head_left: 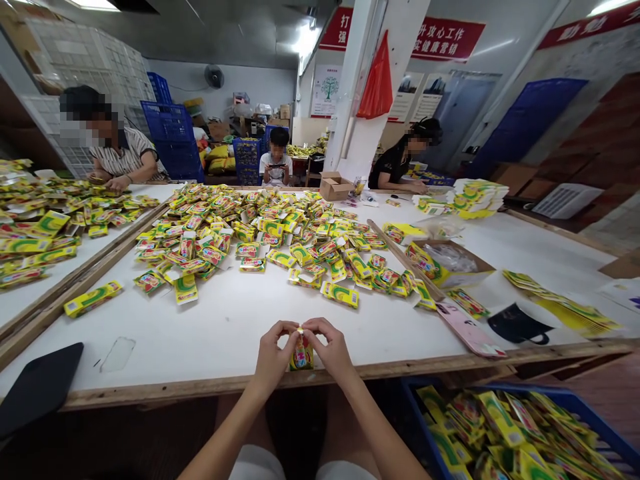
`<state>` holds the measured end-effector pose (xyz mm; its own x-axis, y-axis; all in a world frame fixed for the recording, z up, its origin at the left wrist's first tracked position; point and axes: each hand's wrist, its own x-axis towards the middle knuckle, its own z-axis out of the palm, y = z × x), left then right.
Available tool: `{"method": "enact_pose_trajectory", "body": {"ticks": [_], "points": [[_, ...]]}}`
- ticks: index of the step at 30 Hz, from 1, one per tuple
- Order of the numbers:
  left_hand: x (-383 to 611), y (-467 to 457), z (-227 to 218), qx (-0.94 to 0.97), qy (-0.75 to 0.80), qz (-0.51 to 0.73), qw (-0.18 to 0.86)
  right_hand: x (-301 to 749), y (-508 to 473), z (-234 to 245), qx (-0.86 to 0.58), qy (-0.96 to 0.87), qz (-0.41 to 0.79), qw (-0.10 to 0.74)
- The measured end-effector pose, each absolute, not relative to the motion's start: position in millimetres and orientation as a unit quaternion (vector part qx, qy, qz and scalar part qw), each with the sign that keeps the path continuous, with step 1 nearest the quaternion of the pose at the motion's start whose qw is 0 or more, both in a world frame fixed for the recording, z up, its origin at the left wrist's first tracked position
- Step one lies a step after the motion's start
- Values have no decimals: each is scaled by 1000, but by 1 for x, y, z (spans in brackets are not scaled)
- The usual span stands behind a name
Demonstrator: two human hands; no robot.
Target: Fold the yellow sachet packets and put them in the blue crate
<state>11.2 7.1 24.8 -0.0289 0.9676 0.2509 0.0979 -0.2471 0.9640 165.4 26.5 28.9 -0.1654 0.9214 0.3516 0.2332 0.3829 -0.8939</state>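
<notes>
A small yellow, green and red printed carton stands at the table's front edge between my two hands. My left hand pinches its top end from the left, thumb and fingertips together. From the right, my right hand grips the same top end, its fingertips nearly meeting the left ones. The carton's lower part shows below my thumbs; its top flap is mostly hidden by my fingers. Beyond my hands lies a large heap of similar cartons, several with white flaps standing open. One carton lies closest to my hands.
A blue crate full of cartons stands below the edge at right. A pink phone, a black mug and flat yellow cartons lie right. A black tablet-like slab sits left. Wooden strips divide the table. Other people sit around it.
</notes>
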Motion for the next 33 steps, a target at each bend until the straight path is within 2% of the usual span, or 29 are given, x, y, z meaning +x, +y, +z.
{"method": "enact_pose_trajectory", "body": {"ticks": [6,16,25,28,31,33], "points": [[14,15,22,520,485,559,426,162,33,32,-475,-654,354,470],[12,26,20,458,457,570,506,165,32,26,-471,-630,403,468],[1,10,16,582,433,517,455,161,20,15,-445,-629,416,482],[1,5,14,578,439,525,444,183,12,28,-485,-656,308,489],[-1,3,13,507,456,571,458,250,-8,54,-600,-633,58,486],[-3,4,14,462,449,596,479,305,-23,75,-666,-595,-133,430]]}}
